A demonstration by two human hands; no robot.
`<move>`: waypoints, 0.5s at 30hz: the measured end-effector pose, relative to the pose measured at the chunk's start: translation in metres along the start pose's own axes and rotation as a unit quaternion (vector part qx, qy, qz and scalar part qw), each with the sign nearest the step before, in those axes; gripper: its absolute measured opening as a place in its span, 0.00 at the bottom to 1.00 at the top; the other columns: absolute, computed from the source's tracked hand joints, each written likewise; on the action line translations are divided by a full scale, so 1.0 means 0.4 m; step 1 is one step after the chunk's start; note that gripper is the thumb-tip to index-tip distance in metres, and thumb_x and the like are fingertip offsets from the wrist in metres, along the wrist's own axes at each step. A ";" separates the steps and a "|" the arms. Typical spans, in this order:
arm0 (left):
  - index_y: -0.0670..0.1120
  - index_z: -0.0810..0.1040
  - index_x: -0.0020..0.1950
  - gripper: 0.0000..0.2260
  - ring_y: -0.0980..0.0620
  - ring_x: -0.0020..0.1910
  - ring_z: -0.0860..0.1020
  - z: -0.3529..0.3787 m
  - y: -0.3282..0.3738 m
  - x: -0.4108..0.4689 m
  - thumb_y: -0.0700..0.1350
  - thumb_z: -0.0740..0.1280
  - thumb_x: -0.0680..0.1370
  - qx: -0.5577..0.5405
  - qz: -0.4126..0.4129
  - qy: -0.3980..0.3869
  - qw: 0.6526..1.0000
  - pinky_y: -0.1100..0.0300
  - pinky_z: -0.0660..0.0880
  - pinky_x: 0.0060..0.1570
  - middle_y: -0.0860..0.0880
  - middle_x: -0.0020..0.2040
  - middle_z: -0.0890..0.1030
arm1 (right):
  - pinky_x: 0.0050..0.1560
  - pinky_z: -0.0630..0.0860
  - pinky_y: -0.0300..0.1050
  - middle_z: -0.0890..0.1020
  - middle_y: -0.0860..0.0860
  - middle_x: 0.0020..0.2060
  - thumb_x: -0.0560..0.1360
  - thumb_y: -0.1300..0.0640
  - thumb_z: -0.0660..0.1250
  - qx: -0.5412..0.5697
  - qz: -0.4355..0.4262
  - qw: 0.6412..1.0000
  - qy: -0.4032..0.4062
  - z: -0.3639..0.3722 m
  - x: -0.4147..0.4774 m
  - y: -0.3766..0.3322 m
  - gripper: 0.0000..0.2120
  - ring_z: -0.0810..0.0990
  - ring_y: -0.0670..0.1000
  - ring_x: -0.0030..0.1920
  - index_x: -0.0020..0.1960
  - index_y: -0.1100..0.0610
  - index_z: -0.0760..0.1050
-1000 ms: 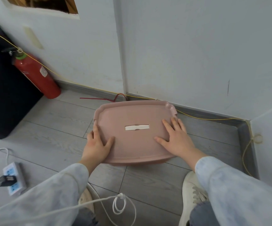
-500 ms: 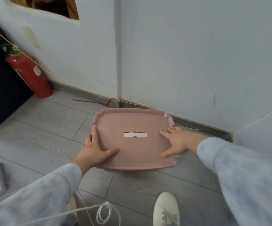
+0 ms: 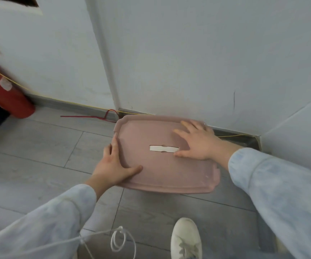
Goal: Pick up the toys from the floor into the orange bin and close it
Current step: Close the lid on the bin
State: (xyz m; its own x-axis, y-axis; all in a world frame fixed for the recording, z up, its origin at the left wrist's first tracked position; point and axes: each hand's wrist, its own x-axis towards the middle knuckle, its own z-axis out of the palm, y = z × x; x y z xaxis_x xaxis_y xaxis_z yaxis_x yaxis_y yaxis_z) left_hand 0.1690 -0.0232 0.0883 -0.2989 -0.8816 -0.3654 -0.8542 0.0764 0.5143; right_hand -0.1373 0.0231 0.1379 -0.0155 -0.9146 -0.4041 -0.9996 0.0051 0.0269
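The bin sits on the grey floor against the white wall with its pinkish lid (image 3: 156, 171) on top, so the bin body and whatever is inside are hidden. A white label (image 3: 164, 148) marks the lid's middle. My left hand (image 3: 113, 165) lies at the lid's left edge, thumb on top near the front corner, fingers straight along the rim. Spread flat, my right hand (image 3: 197, 141) presses on the lid's back right part. No toys show on the floor.
A red fire extinguisher (image 3: 3, 92) leans at the left wall. A red wire (image 3: 95, 116) and a yellow cable run along the skirting. My white shoe (image 3: 186, 238) and a white cord (image 3: 117, 242) are in front. A wall corner closes the right side.
The view has shifted right and closer. My right hand moved from the lid's front right toward its back right corner. My left hand stayed at the left edge.
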 end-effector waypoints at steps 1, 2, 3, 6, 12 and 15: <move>0.57 0.32 0.78 0.63 0.42 0.70 0.70 0.004 0.015 0.014 0.69 0.75 0.62 0.001 0.008 -0.007 1.000 0.50 0.69 0.66 0.47 0.76 0.55 | 0.75 0.49 0.69 0.44 0.48 0.81 0.70 0.23 0.56 0.008 0.007 1.000 -0.001 0.007 0.009 0.009 0.43 0.41 0.55 0.80 0.79 0.37 0.46; 0.57 0.31 0.78 0.63 0.42 0.70 0.70 0.009 0.032 0.029 0.69 0.75 0.62 0.004 0.017 -0.013 1.000 0.50 0.69 0.66 0.47 0.76 0.55 | 0.74 0.48 0.71 0.43 0.48 0.81 0.70 0.22 0.55 0.016 0.016 1.000 -0.005 0.016 0.019 0.022 0.43 0.40 0.56 0.80 0.79 0.37 0.45; 0.58 0.31 0.78 0.63 0.42 0.70 0.70 0.015 0.050 0.044 0.70 0.75 0.61 0.009 0.026 -0.017 0.999 0.50 0.69 0.66 0.47 0.76 0.55 | 0.74 0.47 0.71 0.42 0.47 0.81 0.70 0.22 0.53 0.027 0.028 0.999 -0.008 0.028 0.029 0.037 0.43 0.39 0.56 0.80 0.79 0.37 0.43; 0.58 0.31 0.78 0.63 0.43 0.70 0.71 0.039 0.107 0.086 0.70 0.75 0.61 0.022 0.052 -0.022 0.998 0.50 0.70 0.65 0.47 0.76 0.56 | 0.75 0.46 0.69 0.43 0.47 0.81 0.69 0.19 0.49 0.060 0.071 0.996 0.018 0.062 0.038 0.089 0.45 0.40 0.56 0.80 0.79 0.37 0.43; 0.58 0.32 0.78 0.64 0.44 0.71 0.70 0.094 0.207 0.162 0.72 0.75 0.59 0.034 0.101 -0.043 0.993 0.51 0.69 0.67 0.50 0.76 0.56 | 0.74 0.52 0.66 0.55 0.51 0.79 0.69 0.21 0.54 0.111 0.169 0.972 0.118 0.091 0.061 0.233 0.46 0.53 0.58 0.78 0.80 0.41 0.47; 0.58 0.32 0.78 0.64 0.44 0.70 0.70 0.105 0.243 0.190 0.71 0.75 0.59 0.059 0.131 -0.054 0.988 0.51 0.68 0.67 0.49 0.76 0.57 | 0.71 0.58 0.64 0.61 0.50 0.77 0.69 0.20 0.50 0.090 0.195 0.971 0.106 0.119 0.046 0.284 0.43 0.60 0.59 0.74 0.78 0.38 0.49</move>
State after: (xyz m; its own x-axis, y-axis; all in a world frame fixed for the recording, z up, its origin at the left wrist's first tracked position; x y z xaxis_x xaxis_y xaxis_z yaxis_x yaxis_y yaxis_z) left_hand 0.0452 -0.0631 0.0779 -0.5542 -0.7699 -0.3165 -0.7833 0.3537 0.5112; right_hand -0.2522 0.0262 0.0900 -0.4068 -0.8919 -0.1976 -0.9072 0.4199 -0.0276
